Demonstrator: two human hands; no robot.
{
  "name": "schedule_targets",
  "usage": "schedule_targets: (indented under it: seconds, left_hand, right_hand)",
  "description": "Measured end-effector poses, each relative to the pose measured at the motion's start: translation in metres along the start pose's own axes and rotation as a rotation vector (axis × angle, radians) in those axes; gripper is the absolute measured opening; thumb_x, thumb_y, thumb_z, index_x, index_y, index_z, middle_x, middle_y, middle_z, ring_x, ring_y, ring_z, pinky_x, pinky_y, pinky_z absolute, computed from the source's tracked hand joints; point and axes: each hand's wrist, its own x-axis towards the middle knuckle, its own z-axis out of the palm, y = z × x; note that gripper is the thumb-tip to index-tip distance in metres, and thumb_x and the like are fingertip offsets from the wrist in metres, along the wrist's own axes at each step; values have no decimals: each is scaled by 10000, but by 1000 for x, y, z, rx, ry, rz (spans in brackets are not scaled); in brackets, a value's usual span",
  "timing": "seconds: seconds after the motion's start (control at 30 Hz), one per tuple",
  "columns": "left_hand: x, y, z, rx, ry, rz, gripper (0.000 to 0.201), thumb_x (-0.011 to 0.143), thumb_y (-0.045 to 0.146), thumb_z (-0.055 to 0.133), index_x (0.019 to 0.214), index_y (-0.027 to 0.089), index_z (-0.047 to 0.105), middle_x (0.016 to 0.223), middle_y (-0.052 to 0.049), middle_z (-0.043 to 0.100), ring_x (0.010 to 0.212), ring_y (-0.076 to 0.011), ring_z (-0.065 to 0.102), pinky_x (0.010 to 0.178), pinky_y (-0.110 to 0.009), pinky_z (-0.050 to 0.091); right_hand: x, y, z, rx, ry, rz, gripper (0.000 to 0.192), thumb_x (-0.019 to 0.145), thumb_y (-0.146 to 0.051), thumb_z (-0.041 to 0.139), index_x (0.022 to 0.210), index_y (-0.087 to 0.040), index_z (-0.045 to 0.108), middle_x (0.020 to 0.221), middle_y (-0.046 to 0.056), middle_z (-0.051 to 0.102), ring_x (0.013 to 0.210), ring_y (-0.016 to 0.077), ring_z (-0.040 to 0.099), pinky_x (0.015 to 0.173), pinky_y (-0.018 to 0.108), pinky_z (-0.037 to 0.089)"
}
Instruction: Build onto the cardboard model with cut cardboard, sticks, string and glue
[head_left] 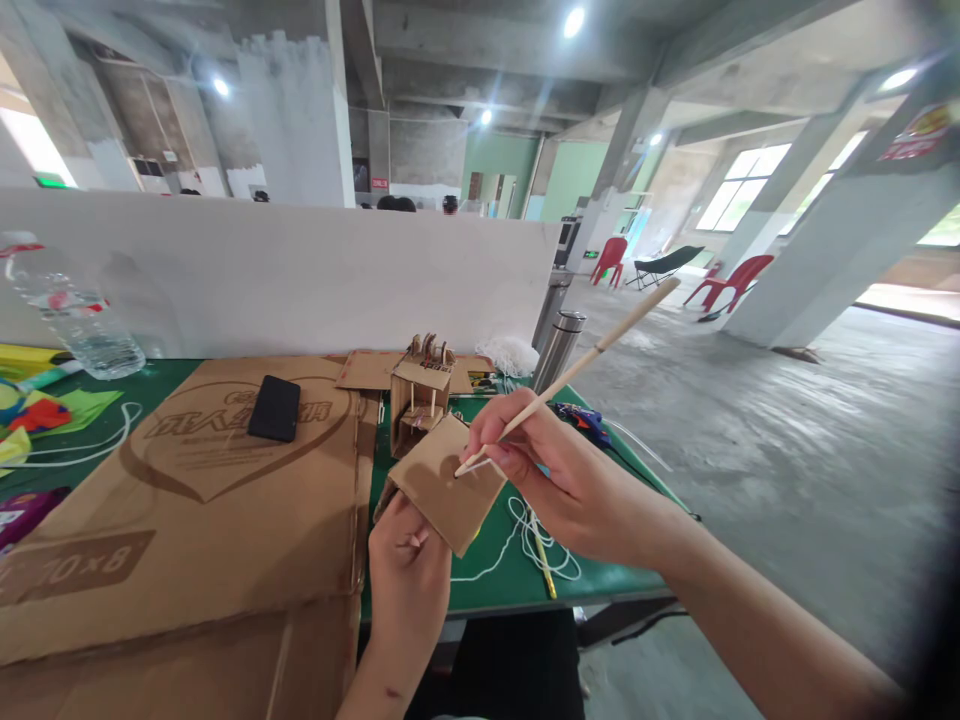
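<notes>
Two bare hands work over one green table (pixel 510 585), and between them are one small cardboard piece (pixel 442 490) and one long wooden stick (pixel 570 372). The cardboard piece sits tilted just above the left hand (pixel 409 575), whose fingers are curled shut on its lower edge from beneath. The right hand (pixel 559 480) is closed around the stick in a pencil-like pinch near its lower end; the stick's tip touches the face of the cardboard piece, while its long end slants up and away to the right. Behind the hands stands one small cardboard model (pixel 420 395) with short pegs rising from its top. One large flattened cardboard sheet (pixel 187 520) covers the table's left part, with one black phone (pixel 275 408) lying flat on it. One clear plastic bottle (pixel 71 315) stands at the far left, two metal flasks (pixel 559 345) stand by the white partition (pixel 300 270), and a loose white string (pixel 540 535) lies on the table under the right hand.
</notes>
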Motion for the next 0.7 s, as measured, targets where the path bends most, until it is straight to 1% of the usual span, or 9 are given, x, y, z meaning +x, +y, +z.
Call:
schedule_targets:
  seconds: [0.07,0.13,0.2,0.27,0.37,0.43,0.5,0.6,0.7]
  left_hand:
    - [-1,0,4,-63,-10,-55,128,807,307,691,785,224,786,858,-38,684,802,-180,619,686,-238,514]
    - [-2,1,8,-137,-4,-112,163,792,367,718,843,226,782,936,-54,704,964,-226,637,862,-300,528]
    - [-3,2,11,-178,10,-144,212,789,411,724,866,220,775,1004,-69,716,1105,-260,612,1023,-369,467]
    - [-4,1,14,-203,27,-163,243,797,435,717,877,212,771,1034,-80,726,1167,-275,595,1081,-400,422]
    - [-4,-1,15,-300,74,-254,288,779,443,736,925,197,769,1035,-91,745,1145,-278,622,1031,-389,465]
    - [-4,-1,15,-374,100,-352,340,752,443,758,973,185,763,1021,-94,756,1056,-268,664,929,-362,521]
    - [-2,-1,15,-417,105,-417,382,721,438,777,994,171,756,1003,-94,762,964,-254,688,829,-333,545]
    - [0,1,15,-408,103,-412,355,687,406,796,942,162,755,941,-85,762,908,-241,691,780,-310,545]
    - [0,1,14,-305,126,-314,289,676,369,801,885,176,747,859,-65,743,885,-237,687,785,-310,543]
  right_hand:
    - [0,-1,0,-18,-10,3,161,1009,-119,343,1006,-259,423,1008,26,551,919,193,573,765,403,487]
    - [1,-1,0,-37,-23,-3,155,1009,-123,345,1010,-257,423,1006,26,555,901,187,571,744,386,483]
    - [2,-1,1,-62,-33,-12,148,1008,-124,348,1011,-254,419,1007,26,560,894,181,572,730,370,476]
    - [3,-2,2,-85,-34,-19,147,1006,-119,349,1011,-250,414,1003,26,564,885,175,573,718,356,468]
    - [4,-2,2,-108,-37,-32,144,1004,-115,349,995,-244,413,983,26,570,858,165,569,699,338,459]
    - [5,-1,2,-113,-42,-37,139,1005,-119,352,986,-241,416,981,28,572,856,165,572,692,333,458]
    - [6,-1,2,-109,-39,-31,140,1003,-118,353,983,-240,419,984,29,573,871,170,579,694,335,460]
    - [5,-1,4,-77,-25,-18,148,999,-109,357,981,-241,423,978,27,571,888,176,585,704,345,470]
    - [3,-1,5,-4,-7,-7,142,1001,-115,368,987,-241,433,994,29,568,905,180,586,731,363,486]
